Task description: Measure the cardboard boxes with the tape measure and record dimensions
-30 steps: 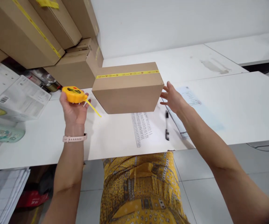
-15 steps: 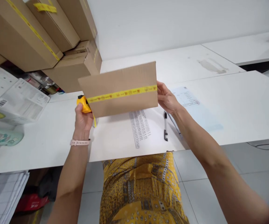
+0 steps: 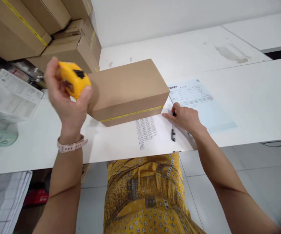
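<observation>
My left hand (image 3: 67,94) is raised at the left, fingers wrapped around a yellow tape measure (image 3: 75,79) with a black button. Beside it a closed cardboard box (image 3: 130,86) rests on the table, with a strip of yellow printed tape along its front side. My right hand (image 3: 185,118) is down on the paper just off the box's right corner. Its thumb and forefinger close around the black upper end of a clear pen (image 3: 172,133), which lies on a sheet with columns of small handwritten marks (image 3: 146,133).
A printed form (image 3: 191,94) in a bluish sleeve lies right of the box. Several cardboard boxes (image 3: 20,29) are stacked at the back left. White cartons (image 3: 16,94) and a mint-green bottle (image 3: 0,136) stand at the left. The white table (image 3: 247,107) meets a wall behind.
The box went from held up and tilted to resting on the table, and both hands left it. My left hand rose with the tape measure; my right hand came down to the pen.
</observation>
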{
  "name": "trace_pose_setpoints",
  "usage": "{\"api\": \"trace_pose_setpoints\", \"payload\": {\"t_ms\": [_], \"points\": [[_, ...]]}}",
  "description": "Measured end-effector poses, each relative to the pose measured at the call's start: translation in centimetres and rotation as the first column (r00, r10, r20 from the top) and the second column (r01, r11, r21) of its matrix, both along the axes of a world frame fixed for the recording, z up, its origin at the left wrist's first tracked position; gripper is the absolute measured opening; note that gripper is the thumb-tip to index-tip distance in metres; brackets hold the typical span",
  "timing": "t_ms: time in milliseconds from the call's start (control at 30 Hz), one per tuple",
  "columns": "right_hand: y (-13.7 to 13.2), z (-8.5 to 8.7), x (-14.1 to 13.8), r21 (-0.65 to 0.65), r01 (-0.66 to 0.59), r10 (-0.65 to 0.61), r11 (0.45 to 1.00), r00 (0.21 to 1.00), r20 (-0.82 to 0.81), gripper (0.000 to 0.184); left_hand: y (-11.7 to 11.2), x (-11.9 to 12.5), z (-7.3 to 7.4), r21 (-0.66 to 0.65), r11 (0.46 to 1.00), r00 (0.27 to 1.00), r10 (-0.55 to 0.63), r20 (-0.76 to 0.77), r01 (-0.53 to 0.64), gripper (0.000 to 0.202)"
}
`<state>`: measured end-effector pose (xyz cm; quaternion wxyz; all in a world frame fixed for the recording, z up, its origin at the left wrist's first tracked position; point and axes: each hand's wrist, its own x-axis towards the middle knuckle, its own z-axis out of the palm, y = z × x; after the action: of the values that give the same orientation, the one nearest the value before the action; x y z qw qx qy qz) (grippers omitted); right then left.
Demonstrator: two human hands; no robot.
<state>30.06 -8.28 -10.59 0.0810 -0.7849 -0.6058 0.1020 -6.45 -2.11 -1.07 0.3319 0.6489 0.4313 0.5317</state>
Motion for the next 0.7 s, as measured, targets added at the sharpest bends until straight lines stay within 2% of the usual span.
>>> {"api": "trace_pose_setpoints", "payload": {"t_ms": [67, 133, 200, 233, 267, 300, 367, 400, 433, 467, 500, 567, 633, 700], "points": [[-0.5, -0.4, -0.7, -0.024, -0.052, 0.052, 0.998, 0.998, 0.018, 0.029, 0.4, 1.6, 0.2, 0.073, 0.997, 0.987, -0.022, -0.161, 0.034, 0.05], [-0.9, -0.8, -0.8, 0.021, -0.09, 0.091, 0.996, 0.995, -0.043, 0.017, 1.3, 2.8, 0.0, 0.117, 0.99, 0.945, -0.031, -0.325, 0.073, 0.052], [-1.6, -1.1, -0.3, 0.115, -0.077, 0.102, 0.99, 0.969, -0.223, 0.014, 2.5, 3.3, -0.3, 0.162, 0.983, 0.866, 0.007, -0.5, 0.086, 0.055], [-2.2, -1.2, 0.1, 0.166, -0.047, 0.106, 0.985, 0.923, -0.369, 0.014, 2.9, 3.5, -0.4, 0.211, 0.975, 0.817, 0.061, -0.574, 0.075, 0.056], [-2.9, -1.1, 0.5, 0.207, -0.003, 0.116, 0.978, 0.838, -0.534, 0.015, 3.2, 3.5, -0.5, 0.292, 0.954, 0.771, 0.141, -0.621, 0.061, 0.057], [-3.8, -1.1, 0.8, 0.24, 0.049, 0.135, 0.969, 0.712, -0.689, 0.017, 3.2, 3.6, -0.7, 0.418, 0.907, 0.744, 0.242, -0.623, 0.055, 0.057], [-6.0, -0.9, 1.2, 0.281, 0.14, 0.202, 0.949, 0.413, -0.888, 0.02, 2.3, 4.0, -1.3, 0.67, 0.737, 0.761, 0.386, -0.522, 0.086, 0.056], [-7.1, -0.8, 1.1, 0.299, 0.174, 0.24, 0.938, 0.293, -0.925, 0.021, 1.4, 4.4, -1.8, 0.745, 0.653, 0.794, 0.378, -0.477, 0.136, 0.054], [-8.1, -0.8, 0.9, 0.316, 0.204, 0.273, 0.927, 0.212, -0.938, 0.024, 0.4, 4.9, -2.5, 0.771, 0.598, 0.826, 0.309, -0.472, 0.217, 0.052], [-9.0, -0.8, 0.5, 0.33, 0.227, 0.299, 0.916, 0.163, -0.94, 0.027, -0.5, 5.6, -3.3, 0.746, 0.582, 0.837, 0.19, -0.513, 0.325, 0.05], [-9.7, -0.9, -0.1, 0.342, 0.246, 0.316, 0.907, 0.142, -0.938, 0.031, -1.4, 6.3, -4.3, 0.672, 0.591, 0.817, 0.037, -0.576, 0.447, 0.046], [-10.4, -1.3, -1.7, 0.374, 0.286, 0.345, 0.882, 0.148, -0.927, 0.034, -2.6, 7.7, -6.5, 0.428, 0.63, 0.695, -0.258, -0.671, 0.648, 0.036], [-10.2, -2.0, -3.5, 0.399, 0.338, 0.358, 0.853, 0.178, -0.917, 0.032, -2.7, 8.8, -8.5, 0.149, 0.656, 0.548, -0.459, -0.699, 0.74, 0.03], [-9.6, -2.7, -4.9, 0.388, 0.386, 0.319, 0.837, 0.231, -0.919, 0.033, -2.3, 9.5, -10.1, -0.071, 0.658, 0.434, -0.57, -0.698, 0.75, 0.033]]}}
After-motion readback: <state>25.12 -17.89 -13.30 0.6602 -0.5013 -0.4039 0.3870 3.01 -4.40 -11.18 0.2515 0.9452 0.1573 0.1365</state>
